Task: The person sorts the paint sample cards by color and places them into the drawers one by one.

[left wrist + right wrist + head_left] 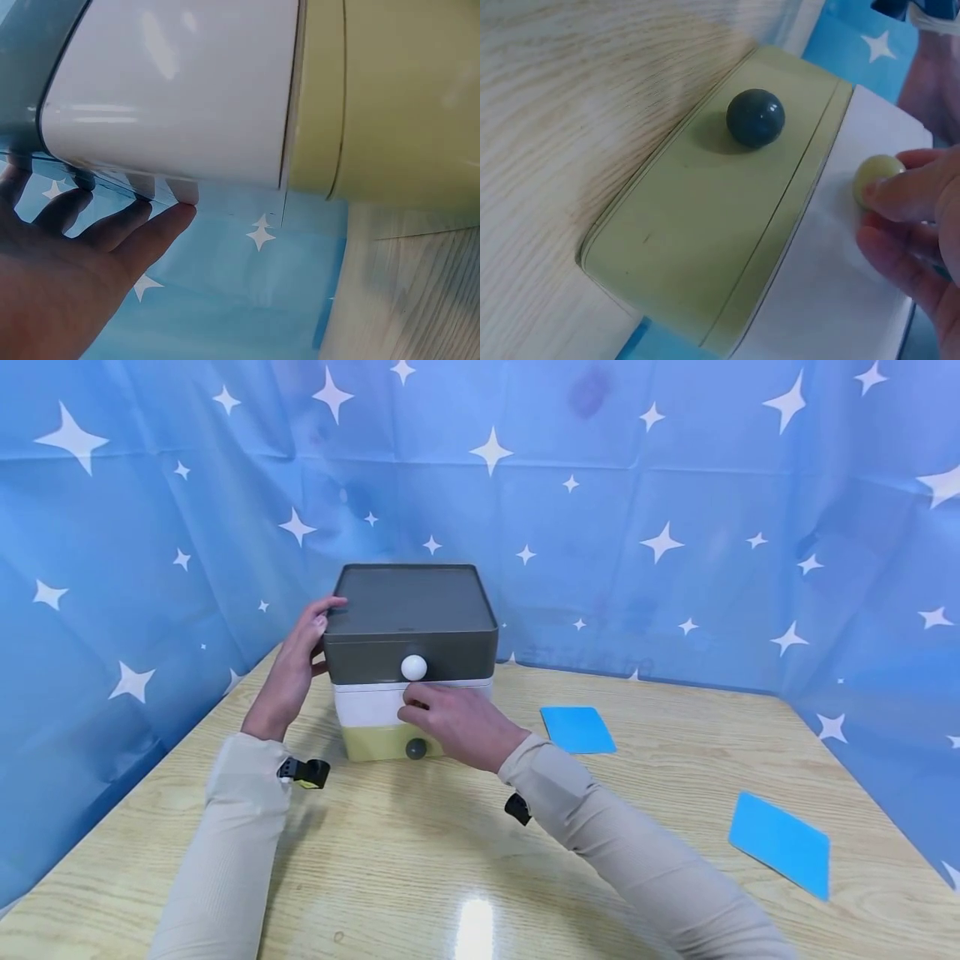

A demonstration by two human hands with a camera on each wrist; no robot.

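Note:
A small three-tier drawer box stands on the table, its dark grey top drawer (367, 662) with a white knob (414, 667) stacked over a white middle drawer (367, 706) and a yellow-green bottom drawer (697, 202). My right hand (468, 722) pinches the middle drawer's yellow-green knob (876, 178) between thumb and fingers. The dark round knob (755, 118) of the bottom drawer sits just below that hand. At the box's left side, my left hand (300, 643) rests with spread fingers, the fingertips (180, 214) against the side wall. All the drawers appear pushed in.
Two flat blue squares lie on the wooden table (390, 877) to the right: one blue square (577, 729) near the box, another blue square (782, 843) closer to the right edge. A blue curtain (585, 527) with white stars hangs behind and at both sides.

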